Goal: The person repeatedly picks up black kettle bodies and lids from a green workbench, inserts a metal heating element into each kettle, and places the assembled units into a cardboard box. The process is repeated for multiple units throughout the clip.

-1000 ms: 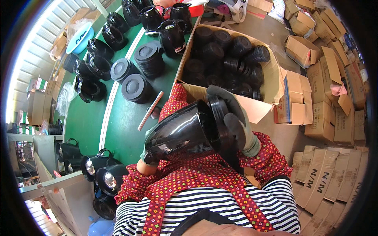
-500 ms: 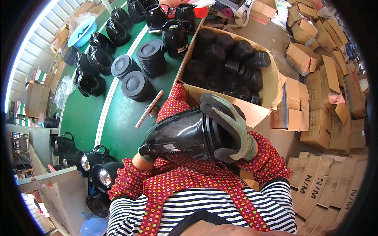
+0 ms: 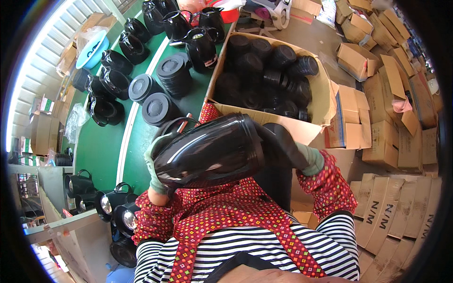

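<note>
A glossy black jug lies sideways in front of my body, its wide ringed end to the right. My left hand, in a grey-green glove with dark parts, is closed around its narrower, handle end. My right hand, in the same kind of glove, is against the wide end; its fingers are partly hidden in dark shadow there. Just beyond the jug is a thin bar-shaped tool, mostly covered by the jug's handle. Stacked black round lids or bases stand on the green table ahead.
A large open carton of black round parts stands beyond my right hand. Several black jugs stand along the far table, near a light-blue basin. More jugs lie at lower left. Cardboard boxes pile up on the right.
The jug has turned so its handle faces away from me and has shifted slightly left. My right hand has moved from over its wide end to the right of it.
</note>
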A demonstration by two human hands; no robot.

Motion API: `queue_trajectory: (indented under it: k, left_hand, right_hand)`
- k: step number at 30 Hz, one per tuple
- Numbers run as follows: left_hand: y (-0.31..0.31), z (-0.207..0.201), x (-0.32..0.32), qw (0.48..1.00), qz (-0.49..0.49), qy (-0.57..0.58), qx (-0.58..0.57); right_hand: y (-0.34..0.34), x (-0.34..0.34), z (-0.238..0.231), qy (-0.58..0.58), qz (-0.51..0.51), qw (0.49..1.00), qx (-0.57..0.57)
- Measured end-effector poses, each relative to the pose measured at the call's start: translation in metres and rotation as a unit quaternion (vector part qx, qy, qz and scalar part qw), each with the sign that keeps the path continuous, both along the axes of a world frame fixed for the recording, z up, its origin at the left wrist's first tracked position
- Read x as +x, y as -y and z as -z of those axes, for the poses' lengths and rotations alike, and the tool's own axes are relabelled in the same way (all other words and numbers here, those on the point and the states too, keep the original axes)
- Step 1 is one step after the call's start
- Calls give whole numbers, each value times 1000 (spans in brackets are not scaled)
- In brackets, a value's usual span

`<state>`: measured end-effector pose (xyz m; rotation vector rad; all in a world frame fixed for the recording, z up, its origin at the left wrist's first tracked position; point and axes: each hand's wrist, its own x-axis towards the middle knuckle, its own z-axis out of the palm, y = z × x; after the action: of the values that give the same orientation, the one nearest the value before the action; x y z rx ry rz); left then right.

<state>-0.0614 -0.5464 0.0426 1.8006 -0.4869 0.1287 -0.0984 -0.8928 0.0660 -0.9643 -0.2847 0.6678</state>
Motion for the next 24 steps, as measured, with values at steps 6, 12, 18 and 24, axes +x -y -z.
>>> queue_trajectory:
  k: [6, 12, 18, 24]
  left_hand:
    - [-5, 72, -10, 944, 98, -259, -177]
    - [7, 25, -9, 1000, 15, 5, -26]
    - [19, -29, -15, 972, -44, 214, 83]
    - [7, 25, 3, 984, 18, -63, -164]
  right_hand:
    - [-1, 11, -4, 448, 142, 831, -299]
    - [-29, -6, -2, 177, 209, 954, -124]
    - [-14, -3, 22, -98, 95, 990, 37]
    - [-12, -9, 21, 167, 137, 970, -108]
